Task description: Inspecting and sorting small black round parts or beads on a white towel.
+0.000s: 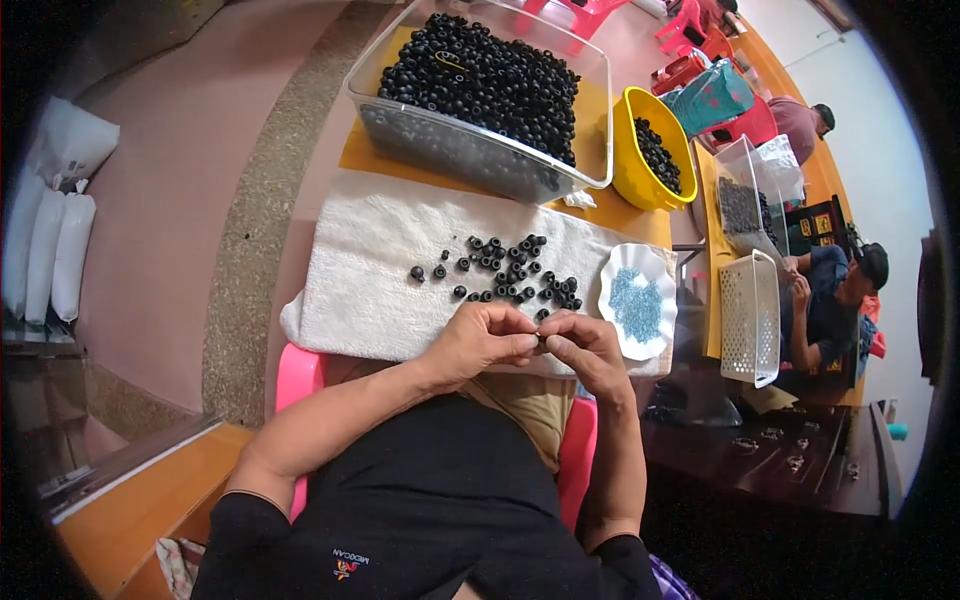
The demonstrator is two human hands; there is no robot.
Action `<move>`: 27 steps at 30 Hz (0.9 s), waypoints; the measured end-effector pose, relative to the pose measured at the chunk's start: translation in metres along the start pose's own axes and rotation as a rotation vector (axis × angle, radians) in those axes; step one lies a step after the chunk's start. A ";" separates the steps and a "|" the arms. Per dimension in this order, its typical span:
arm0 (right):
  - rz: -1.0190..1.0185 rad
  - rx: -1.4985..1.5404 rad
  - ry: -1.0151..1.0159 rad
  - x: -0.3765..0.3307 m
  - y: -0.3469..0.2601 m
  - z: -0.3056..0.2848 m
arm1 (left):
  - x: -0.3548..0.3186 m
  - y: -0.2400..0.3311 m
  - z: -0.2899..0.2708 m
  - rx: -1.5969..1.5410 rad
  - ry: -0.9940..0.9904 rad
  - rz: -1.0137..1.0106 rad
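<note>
My left hand [482, 336] and my right hand [588, 352] meet at the front edge of a white towel [365, 270]. Thumbs and fingertips of both pinch one small dark part [541, 339], mostly hidden by the fingers. Just beyond them, a loose group of small black round parts with holes [513, 270] lies on the towel. A few sit apart on the left. Beside my right hand stands a white scalloped dish [607, 290] holding many tiny clear-blue pieces [637, 306].
A big clear bin [470, 130] full of black parts stands beyond the towel, with a yellow basin [625, 150] to its right. Farther right are a white perforated basket [750, 320], another clear bin [752, 160] and a seated co-worker [840, 300]. White sacks [60, 240] stand far left.
</note>
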State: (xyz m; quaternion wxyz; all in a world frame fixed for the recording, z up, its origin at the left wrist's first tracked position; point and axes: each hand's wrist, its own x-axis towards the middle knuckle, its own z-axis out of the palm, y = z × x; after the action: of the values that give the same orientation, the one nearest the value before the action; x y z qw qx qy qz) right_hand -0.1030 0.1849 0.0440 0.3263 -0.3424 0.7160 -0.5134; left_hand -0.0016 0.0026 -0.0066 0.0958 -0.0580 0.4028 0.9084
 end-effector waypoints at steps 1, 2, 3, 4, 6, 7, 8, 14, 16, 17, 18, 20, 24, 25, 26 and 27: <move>0.028 -0.002 0.001 0.000 -0.001 -0.001 | 0.000 0.001 0.001 -0.002 0.006 -0.004; 0.031 -0.002 0.004 -0.001 0.000 -0.001 | 0.000 0.001 0.001 -0.002 0.004 -0.007; 0.046 -0.010 0.021 -0.002 0.001 -0.001 | -0.001 0.001 0.001 0.001 0.003 -0.010; 0.060 -0.018 0.039 -0.003 0.002 -0.002 | -0.001 0.001 0.002 0.004 0.003 -0.014; 0.063 -0.023 0.039 -0.003 0.001 -0.001 | -0.001 0.000 0.002 -0.001 -0.002 -0.028; 0.064 -0.029 0.039 -0.003 0.000 -0.001 | -0.001 0.000 0.003 -0.007 -0.006 -0.040; 0.066 -0.031 0.039 -0.002 -0.001 0.000 | -0.001 0.000 0.002 -0.009 -0.007 -0.041; 0.106 -0.060 -0.008 -0.002 -0.009 -0.002 | 0.000 -0.005 0.000 0.002 -0.032 -0.023; 0.220 -0.060 -0.092 -0.002 -0.013 -0.006 | 0.000 -0.005 0.000 0.008 -0.039 -0.025; 0.222 -0.059 -0.090 -0.002 -0.012 -0.008 | 0.001 -0.006 -0.001 0.008 -0.041 -0.027; 0.233 -0.044 -0.120 -0.002 -0.012 -0.010 | 0.002 -0.007 -0.002 0.044 -0.063 -0.012; 0.246 -0.028 -0.150 -0.001 -0.012 -0.013 | 0.002 -0.008 -0.002 0.080 -0.085 0.001; 0.299 0.029 -0.246 0.001 -0.014 -0.017 | -0.001 -0.008 0.002 0.065 -0.079 -0.024; 0.301 0.030 -0.252 0.001 -0.014 -0.017 | -0.001 -0.008 0.002 0.060 -0.079 -0.024; 0.301 0.031 -0.252 0.001 -0.013 -0.017 | -0.001 -0.009 0.002 0.060 -0.079 -0.025; 0.254 -0.015 -0.238 0.001 -0.011 -0.016 | -0.001 -0.011 0.001 0.060 -0.063 -0.014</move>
State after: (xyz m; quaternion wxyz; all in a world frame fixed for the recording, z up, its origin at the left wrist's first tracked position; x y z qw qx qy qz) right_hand -0.1149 0.1894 0.0590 0.4685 -0.3102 0.7136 -0.4184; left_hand 0.0014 0.0104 -0.0134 0.1164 -0.0290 0.4264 0.8965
